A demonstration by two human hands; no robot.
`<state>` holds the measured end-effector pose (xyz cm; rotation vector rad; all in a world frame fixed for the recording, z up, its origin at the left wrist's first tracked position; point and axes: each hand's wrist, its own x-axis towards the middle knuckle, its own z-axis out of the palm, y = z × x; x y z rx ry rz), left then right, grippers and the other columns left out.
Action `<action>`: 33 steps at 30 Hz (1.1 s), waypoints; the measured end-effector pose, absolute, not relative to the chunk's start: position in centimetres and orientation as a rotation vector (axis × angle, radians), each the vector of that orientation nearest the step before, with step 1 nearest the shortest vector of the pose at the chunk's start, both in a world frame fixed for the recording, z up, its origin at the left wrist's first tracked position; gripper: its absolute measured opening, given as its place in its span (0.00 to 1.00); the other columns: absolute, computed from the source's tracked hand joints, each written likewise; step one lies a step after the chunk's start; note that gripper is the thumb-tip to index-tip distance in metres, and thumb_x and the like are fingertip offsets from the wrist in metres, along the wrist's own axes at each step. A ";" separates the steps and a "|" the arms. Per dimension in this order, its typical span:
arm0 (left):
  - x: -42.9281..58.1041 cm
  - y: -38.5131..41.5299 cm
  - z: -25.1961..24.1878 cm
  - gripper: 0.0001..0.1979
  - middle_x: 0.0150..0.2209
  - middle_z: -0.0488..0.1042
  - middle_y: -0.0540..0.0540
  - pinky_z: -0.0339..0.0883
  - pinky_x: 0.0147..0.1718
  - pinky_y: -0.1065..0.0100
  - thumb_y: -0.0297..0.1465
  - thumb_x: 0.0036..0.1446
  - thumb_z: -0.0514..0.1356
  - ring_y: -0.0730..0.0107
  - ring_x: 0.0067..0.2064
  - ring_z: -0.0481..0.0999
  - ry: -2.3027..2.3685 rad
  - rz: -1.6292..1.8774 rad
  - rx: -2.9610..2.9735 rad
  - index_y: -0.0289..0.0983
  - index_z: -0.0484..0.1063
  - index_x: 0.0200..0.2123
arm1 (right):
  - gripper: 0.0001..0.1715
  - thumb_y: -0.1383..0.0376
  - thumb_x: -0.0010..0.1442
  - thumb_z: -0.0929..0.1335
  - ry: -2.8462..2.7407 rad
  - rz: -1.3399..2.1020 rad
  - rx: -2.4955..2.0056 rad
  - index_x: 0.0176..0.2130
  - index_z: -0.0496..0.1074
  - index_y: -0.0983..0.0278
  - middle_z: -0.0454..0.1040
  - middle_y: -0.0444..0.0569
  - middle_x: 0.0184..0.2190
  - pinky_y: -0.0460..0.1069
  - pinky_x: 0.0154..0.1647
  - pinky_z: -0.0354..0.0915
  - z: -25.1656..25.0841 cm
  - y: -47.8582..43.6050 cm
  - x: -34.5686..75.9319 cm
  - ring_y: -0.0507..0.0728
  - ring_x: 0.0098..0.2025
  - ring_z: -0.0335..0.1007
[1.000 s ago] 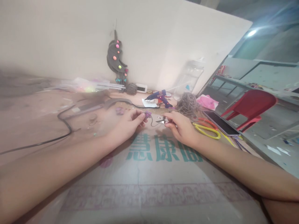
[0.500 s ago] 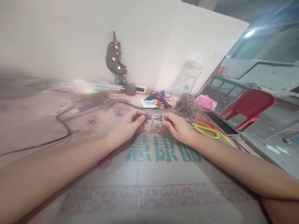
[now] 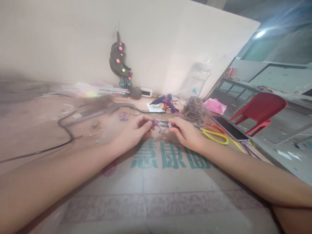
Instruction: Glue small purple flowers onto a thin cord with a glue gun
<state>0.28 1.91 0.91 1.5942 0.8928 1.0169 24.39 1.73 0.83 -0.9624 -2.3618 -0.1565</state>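
My left hand (image 3: 139, 127) pinches a small purple flower-like piece (image 3: 155, 122) between thumb and fingertips. A thin greyish stem (image 3: 159, 129) sticks out of it to the right and bends downward. Facing it, my right hand (image 3: 183, 130) is closed around small metal pliers (image 3: 164, 123); their parted jaws point left, close to the purple piece. Whether the jaws touch the stem I cannot tell. Behind my left hand, another purple piece (image 3: 124, 116) lies on the table.
Beyond my hands are a blue glue gun (image 3: 162, 100), a tangle of grey yarn (image 3: 195, 108) and a clear bottle (image 3: 197, 79). Yellow-handled scissors (image 3: 215, 137) and a phone (image 3: 229, 127) lie at right. A black cable (image 3: 65, 130) crosses the left. A decorated moon (image 3: 118, 60) stands against the board.
The pliers have come slightly nearer the purple piece, and their jaws look less widely parted. My left hand has hardly moved.
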 end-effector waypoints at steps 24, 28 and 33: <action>0.2 2.0 0.8 0.11 0.32 0.72 0.50 0.62 0.27 0.70 0.38 0.64 0.58 0.75 0.27 0.68 0.880 0.985 1.604 0.37 0.67 0.35 | 0.17 0.59 0.73 0.60 -2.337 -0.178 -0.902 0.51 0.73 0.62 0.78 0.53 0.38 0.54 0.43 0.71 0.4 2.3 24.8 0.59 0.40 0.74; 0.3 2.0 0.8 0.10 0.32 0.72 0.50 0.63 0.28 0.70 0.38 0.64 0.59 0.74 0.28 0.69 0.895 0.985 1.598 0.37 0.67 0.35 | 0.15 0.61 0.72 0.61 -2.338 -0.193 -0.892 0.51 0.73 0.63 0.77 0.52 0.37 0.53 0.42 0.70 0.4 2.2 24.7 0.58 0.39 0.74; 0.3 2.3 0.7 0.08 0.30 0.71 0.51 0.64 0.29 0.71 0.36 0.63 0.58 0.73 0.29 0.69 0.912 1.036 1.533 0.37 0.69 0.35 | 0.16 0.60 0.72 0.61 -2.347 -0.184 -0.992 0.51 0.72 0.64 0.77 0.53 0.37 0.53 0.40 0.70 0.7 1.9 24.4 0.59 0.37 0.74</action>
